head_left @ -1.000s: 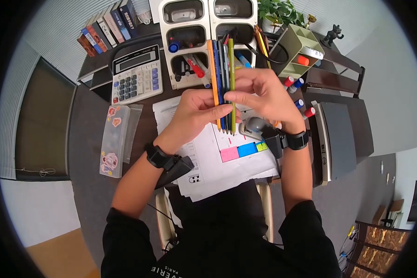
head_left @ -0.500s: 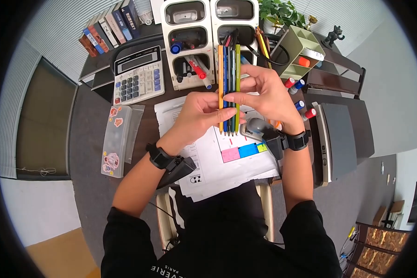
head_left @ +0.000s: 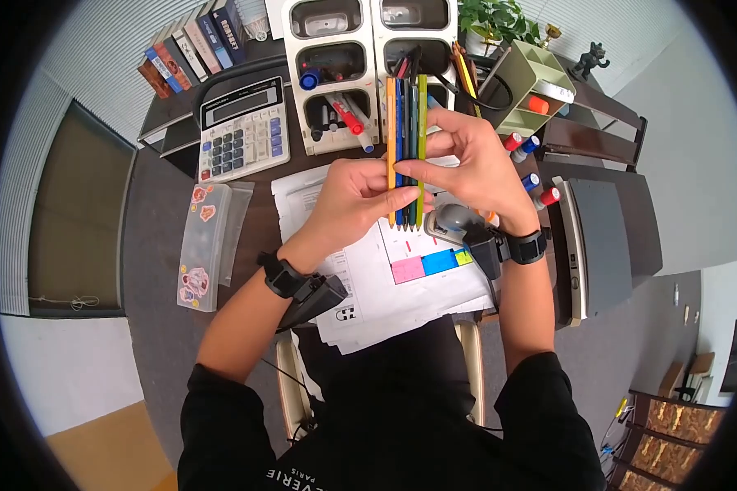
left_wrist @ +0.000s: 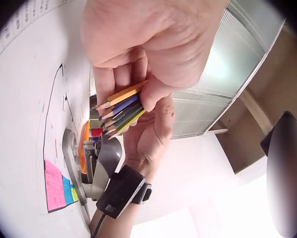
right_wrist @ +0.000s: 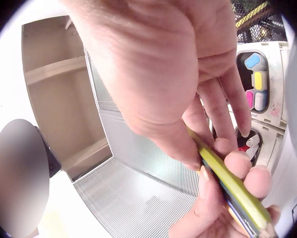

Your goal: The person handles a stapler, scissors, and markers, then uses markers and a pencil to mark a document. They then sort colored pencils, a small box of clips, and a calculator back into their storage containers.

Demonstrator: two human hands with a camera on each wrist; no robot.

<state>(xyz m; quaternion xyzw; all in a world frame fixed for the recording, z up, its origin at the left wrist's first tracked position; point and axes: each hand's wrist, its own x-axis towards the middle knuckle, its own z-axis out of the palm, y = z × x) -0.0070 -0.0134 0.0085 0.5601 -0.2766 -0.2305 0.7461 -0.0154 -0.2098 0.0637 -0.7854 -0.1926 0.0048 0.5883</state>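
The bundled sharpened pencils point(head_left: 413, 135) are held on the near side of the white pen organizer point(head_left: 360, 42), blunt ends toward it, pinched in the curled left hand point(head_left: 348, 200) and, nearer the organizer, the curled right hand point(head_left: 475, 168).

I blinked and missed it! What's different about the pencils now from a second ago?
The pencils leaned left at the top; now they're nearly upright, their tops moved right and closer together. Nothing was picked up or let go: the left hand and right hand still hold them. The calculator and papers stayed put.
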